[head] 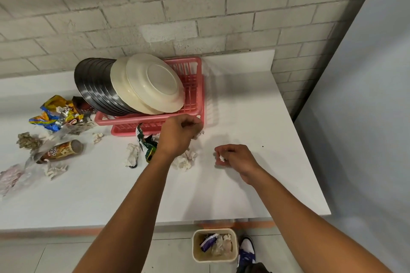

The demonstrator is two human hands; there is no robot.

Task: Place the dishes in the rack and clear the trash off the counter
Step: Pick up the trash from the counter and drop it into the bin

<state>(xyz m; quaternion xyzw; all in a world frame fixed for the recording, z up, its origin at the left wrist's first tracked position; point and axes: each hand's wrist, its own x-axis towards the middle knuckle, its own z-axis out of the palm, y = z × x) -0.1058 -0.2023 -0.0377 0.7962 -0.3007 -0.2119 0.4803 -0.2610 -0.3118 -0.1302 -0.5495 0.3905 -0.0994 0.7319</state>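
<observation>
My right hand pinches a small paper scrap; my left hand curls against a crumpled tissue, and I cannot tell whether it holds it.

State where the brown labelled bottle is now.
In the head view, the brown labelled bottle lies on its side on the white counter, left of the pink plastic dish rack and just below the colourful crumpled wrappers.

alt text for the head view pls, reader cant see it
A person's right hand pinches a small white paper scrap over a white counter; the left hand curls beside a pink plastic dish rack of leaning grey steel plates and cream plates. Crumpled white tissues, snack wrappers and a brown bottle litter the left; a beige bin stands below.
</observation>
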